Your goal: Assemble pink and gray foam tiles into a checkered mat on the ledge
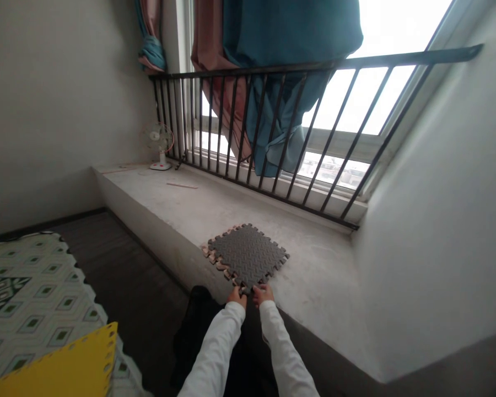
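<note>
A dark grey interlocking foam mat tile (248,252) with a ridged top and jigsaw edges lies on the pale window ledge (330,286). Pinkish tile edges (212,255) stick out beneath it on the left, so more than one tile seems stacked there. At the near corner, my left hand (237,296) is closed on the tile's edge. Just to its right, my right hand (263,295) pinches the same corner. Some of the fingers are hidden beneath the tile, and whether they hold just the top tile I cannot tell.
A black railing (256,71) runs along the window behind the ledge, with teal and pink curtains (289,33) hanging over it. A small fan (160,146) stands at the ledge's far left. On the floor lie a patterned mat (37,309) and a yellow perforated sheet (66,364).
</note>
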`<state>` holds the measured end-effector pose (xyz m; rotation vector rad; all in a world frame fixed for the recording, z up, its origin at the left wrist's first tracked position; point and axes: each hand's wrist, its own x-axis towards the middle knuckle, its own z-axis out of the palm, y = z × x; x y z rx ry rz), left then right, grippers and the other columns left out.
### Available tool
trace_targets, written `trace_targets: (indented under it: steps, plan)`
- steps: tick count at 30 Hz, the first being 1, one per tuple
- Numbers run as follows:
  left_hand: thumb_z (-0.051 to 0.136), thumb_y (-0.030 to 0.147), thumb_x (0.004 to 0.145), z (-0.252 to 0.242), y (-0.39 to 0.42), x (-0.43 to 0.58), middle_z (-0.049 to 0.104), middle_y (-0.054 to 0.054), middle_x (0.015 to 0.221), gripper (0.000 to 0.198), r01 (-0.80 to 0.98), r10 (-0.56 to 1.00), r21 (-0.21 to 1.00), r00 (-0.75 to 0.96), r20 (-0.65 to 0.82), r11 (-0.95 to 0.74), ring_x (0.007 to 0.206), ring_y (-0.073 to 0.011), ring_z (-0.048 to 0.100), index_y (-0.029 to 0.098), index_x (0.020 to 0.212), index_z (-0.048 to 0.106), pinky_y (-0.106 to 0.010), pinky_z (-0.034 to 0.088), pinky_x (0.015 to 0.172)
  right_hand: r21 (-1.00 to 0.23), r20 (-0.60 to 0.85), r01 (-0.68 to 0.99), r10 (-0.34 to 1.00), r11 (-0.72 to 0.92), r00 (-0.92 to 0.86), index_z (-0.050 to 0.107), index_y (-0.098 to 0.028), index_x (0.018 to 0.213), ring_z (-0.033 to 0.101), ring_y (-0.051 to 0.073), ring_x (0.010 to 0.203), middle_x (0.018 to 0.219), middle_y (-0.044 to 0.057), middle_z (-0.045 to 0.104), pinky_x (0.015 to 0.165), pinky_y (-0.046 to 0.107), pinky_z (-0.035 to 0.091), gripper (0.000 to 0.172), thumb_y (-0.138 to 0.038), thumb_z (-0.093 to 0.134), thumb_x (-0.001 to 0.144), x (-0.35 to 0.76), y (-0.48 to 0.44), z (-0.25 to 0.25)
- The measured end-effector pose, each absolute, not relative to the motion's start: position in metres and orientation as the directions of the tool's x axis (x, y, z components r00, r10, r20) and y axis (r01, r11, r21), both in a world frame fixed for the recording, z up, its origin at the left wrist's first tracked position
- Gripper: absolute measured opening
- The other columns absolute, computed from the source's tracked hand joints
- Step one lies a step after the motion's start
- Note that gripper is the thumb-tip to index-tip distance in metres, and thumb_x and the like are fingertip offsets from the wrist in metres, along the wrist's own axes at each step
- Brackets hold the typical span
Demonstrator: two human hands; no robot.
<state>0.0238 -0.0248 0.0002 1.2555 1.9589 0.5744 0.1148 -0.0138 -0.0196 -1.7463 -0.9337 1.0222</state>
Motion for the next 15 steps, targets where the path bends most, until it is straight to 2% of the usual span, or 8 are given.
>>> trace_targets:
  steps: [7, 11, 15]
  plan:
    - [0.046, 0.016, 0.073, -0.002, -0.024, 0.024, 0.063, -0.005, 0.095, 0.025, 0.578, 0.916, 0.710, -0.268, -0.300, 0.402, 0.092, -0.0157, 0.056, 0.018, 0.097, 0.055, -0.020, 0.039, 0.078, -0.914, -0.373, 0.029, 0.866, -0.405, 0.334, 0.046, -0.019, 0.086, 0.058, 0.018, 0.069, 0.076, 0.007, 0.058, 0.052, 0.028, 0.046, 0.050, -0.064, 0.030, 0.070, 0.098, -0.031, -0.031]
    - [0.044, 0.018, 0.075, -0.003, -0.027, 0.025, 0.063, -0.007, 0.090, 0.031, 0.556, 0.918, 0.745, -0.344, -0.197, 0.368, 0.083, -0.0138, 0.058, 0.012, 0.105, 0.048, -0.020, 0.041, 0.076, -0.918, -0.367, 0.016, 0.866, -0.395, 0.339, 0.039, -0.019, 0.103, 0.058, 0.018, 0.076, 0.094, 0.010, 0.057, 0.054, 0.030, 0.046, 0.048, -0.056, 0.027, 0.075, 0.095, -0.027, -0.031]
    - [0.046, 0.016, 0.073, -0.008, -0.025, 0.022, 0.062, -0.005, 0.091, 0.032, 0.544, 0.910, 0.788, -0.413, -0.047, 0.288, 0.079, -0.0116, 0.057, 0.014, 0.105, 0.047, -0.020, 0.041, 0.078, -0.927, -0.306, 0.098, 0.881, -0.362, 0.360, 0.035, -0.015, 0.114, 0.056, 0.020, 0.086, 0.108, 0.014, 0.052, 0.057, 0.031, 0.046, 0.048, -0.045, 0.031, 0.076, 0.100, -0.027, -0.032]
